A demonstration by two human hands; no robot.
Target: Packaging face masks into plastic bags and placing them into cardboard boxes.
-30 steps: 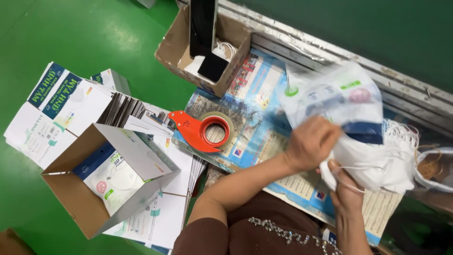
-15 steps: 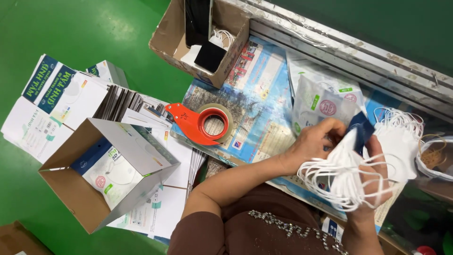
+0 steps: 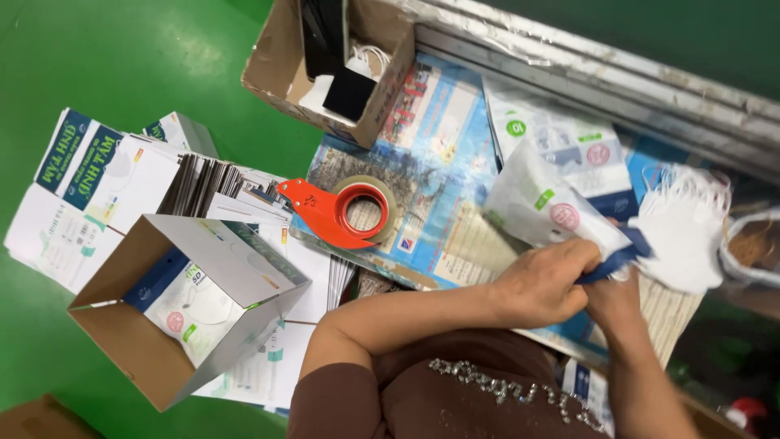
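At about 3 o'clock on the cluttered bench, both hands meet over one white plastic pouch (image 3: pixel 540 207), printed with a green patch and a pink round mark, dark blue along its bottom edge. Left hand (image 3: pixel 543 284) has its fingers curled tight on that blue end; right hand (image 3: pixel 615 294) sits just behind it, mostly hidden, fingers seemingly pinched on the same edge, though I cannot tell for certain. Pouch tilts up toward 11 o'clock from the hands. Touching the right hand at 2 o'clock: one loose heap of white masks (image 3: pixel 681 232) with thin ear loops. One more flat pouch (image 3: pixel 569 142) lies at 12 o'clock on the blue printed sheet (image 3: pixel 431 162). One red tape dispenser (image 3: pixel 341 213) with its roll rests at 9 o'clock from the hands, well apart. Two open cartons counted: a brown one (image 3: pixel 280 61) at 11 o'clock holding dark items, and a white printed one (image 3: pixel 195 276) at 8 o'clock, tipped on its side, a bagged mask inside. Flattened cartons (image 3: pixel 89 183) stacked at 9 o'clock on the green floor (image 3: pixel 122 57); number unclear.
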